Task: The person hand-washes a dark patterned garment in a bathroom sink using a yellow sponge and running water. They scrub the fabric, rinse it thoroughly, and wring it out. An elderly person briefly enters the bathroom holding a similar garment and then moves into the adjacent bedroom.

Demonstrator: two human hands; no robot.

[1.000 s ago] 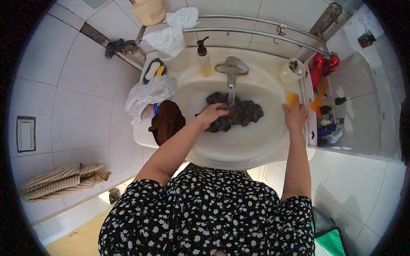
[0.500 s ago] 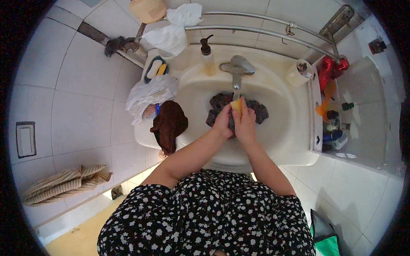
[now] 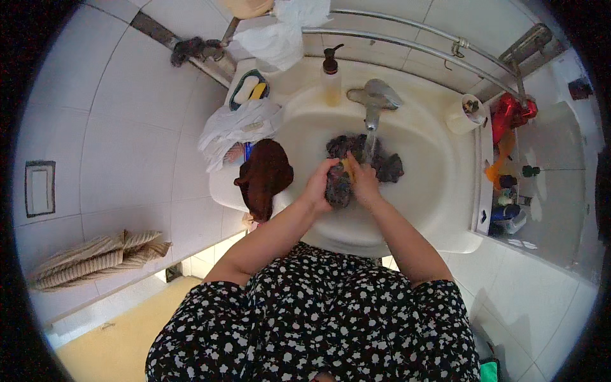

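Over the white washbasin (image 3: 423,191), my left hand (image 3: 316,185) is closed on a bunched part of a dark grey patterned cloth (image 3: 339,188). My right hand (image 3: 366,186) is closed round a yellow bar of soap (image 3: 347,167) and presses it against the cloth. The rest of the cloth lies crumpled in the basin, under and beside my hands. Water runs from the chrome tap (image 3: 377,95) onto it. My fingers partly hide the soap.
A brown cloth (image 3: 264,178) hangs over the basin's left edge beside a white cloth (image 3: 235,130). Behind are a soap dish (image 3: 237,95), a pump bottle (image 3: 331,79) and metal rails (image 3: 407,41). A cup (image 3: 463,114) stands at the right, near a shelf of bottles (image 3: 506,216).
My hands have moved from under the running water toward me. Part of the cloth is now lifted in my left hand, with the soap against it. The view has shifted slightly.
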